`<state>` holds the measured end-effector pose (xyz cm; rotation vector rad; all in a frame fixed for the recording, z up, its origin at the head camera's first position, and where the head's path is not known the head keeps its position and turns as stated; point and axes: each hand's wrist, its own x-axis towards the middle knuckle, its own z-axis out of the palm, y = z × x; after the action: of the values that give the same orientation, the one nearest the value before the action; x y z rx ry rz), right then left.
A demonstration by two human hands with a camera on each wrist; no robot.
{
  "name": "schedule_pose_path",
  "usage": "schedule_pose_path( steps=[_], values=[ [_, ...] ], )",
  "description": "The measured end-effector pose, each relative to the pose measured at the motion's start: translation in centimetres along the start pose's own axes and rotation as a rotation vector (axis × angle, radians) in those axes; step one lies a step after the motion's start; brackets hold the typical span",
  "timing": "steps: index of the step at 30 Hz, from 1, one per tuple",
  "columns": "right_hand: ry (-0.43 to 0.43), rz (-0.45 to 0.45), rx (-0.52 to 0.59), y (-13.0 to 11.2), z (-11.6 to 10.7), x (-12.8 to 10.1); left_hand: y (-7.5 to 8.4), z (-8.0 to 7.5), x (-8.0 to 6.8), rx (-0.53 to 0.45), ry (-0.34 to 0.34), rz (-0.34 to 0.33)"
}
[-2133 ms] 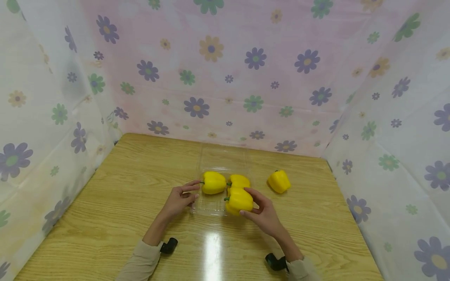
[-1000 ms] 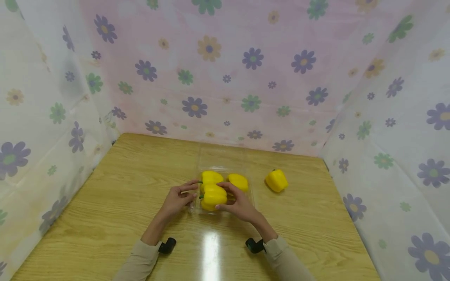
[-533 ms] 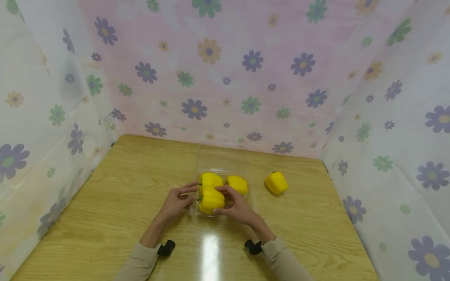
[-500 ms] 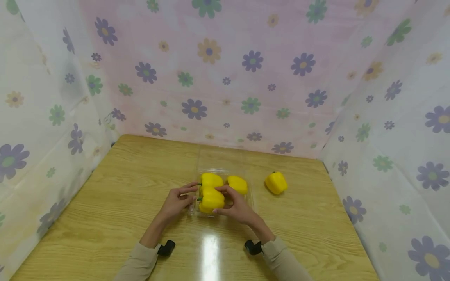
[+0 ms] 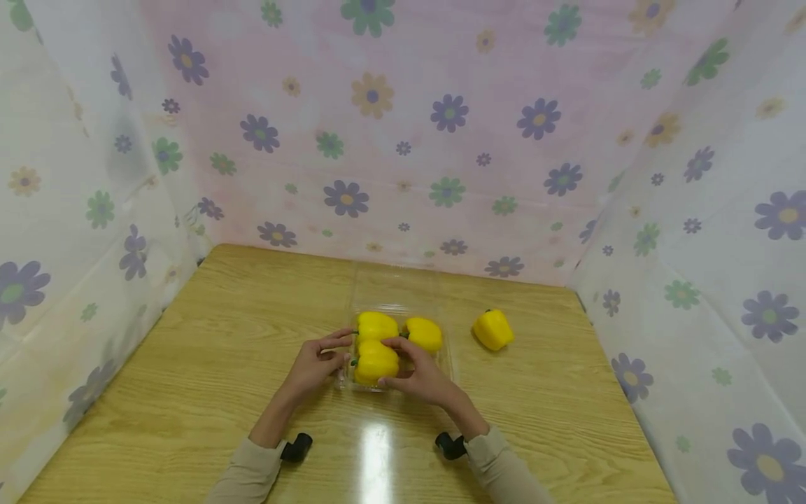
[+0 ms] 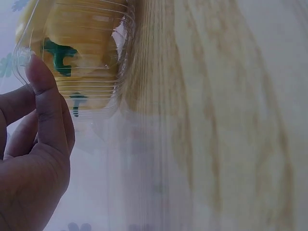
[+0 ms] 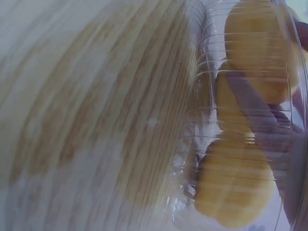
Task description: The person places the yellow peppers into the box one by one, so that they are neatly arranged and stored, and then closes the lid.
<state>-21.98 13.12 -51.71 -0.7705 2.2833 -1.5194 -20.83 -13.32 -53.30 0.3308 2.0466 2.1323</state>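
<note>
In the head view, a clear plastic clamshell container [image 5: 448,364] lies on the table with its lid [image 5: 395,285] folded back. My left hand [image 5: 313,365] pinches the container's rim at the left side, thumb and fingers at the edge in the left wrist view. My right hand [image 5: 423,376] reaches inside and grips a yellow bell pepper [image 5: 376,362] at the front left, its green stem pointing left. Behind it sits a second yellow bell pepper [image 5: 378,326]. Another bell pepper [image 5: 424,334] lies at the back right. Through the ribbed wall [image 7: 207,115], the right wrist view shows yellow peppers and fingers.
One more yellow bell pepper [image 5: 493,330] lies on the wooden table [image 5: 535,406] to the right of the container. Flower-printed curtains [image 5: 403,126] hang behind the table and on both sides.
My right hand has carried the gripped bell pepper from the container's front right to its front left, and the pepper now sits lower. My left hand has stayed at the rim.
</note>
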Motion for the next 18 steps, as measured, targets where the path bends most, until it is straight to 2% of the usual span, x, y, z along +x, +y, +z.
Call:
schedule_pose_path(
  steps=[7,11,15,18],
  values=[
    [0.038,-0.084,-0.122,-0.03,0.16,0.17,0.15,0.06,-0.01,0.027,0.014,0.0],
    [0.041,-0.126,-0.156,-0.05,0.24,0.24,0.12,0.06,0.06,0.04,0.019,0.001],
    [0.041,-0.141,-0.171,-0.17,0.3,0.19,-0.01,0.07,0.07,0.04,0.025,0.004],
    [0.033,-0.114,-0.167,-0.31,0.4,-0.04,-0.18,0.16,0.05,0.029,0.016,0.002]
  ],
)
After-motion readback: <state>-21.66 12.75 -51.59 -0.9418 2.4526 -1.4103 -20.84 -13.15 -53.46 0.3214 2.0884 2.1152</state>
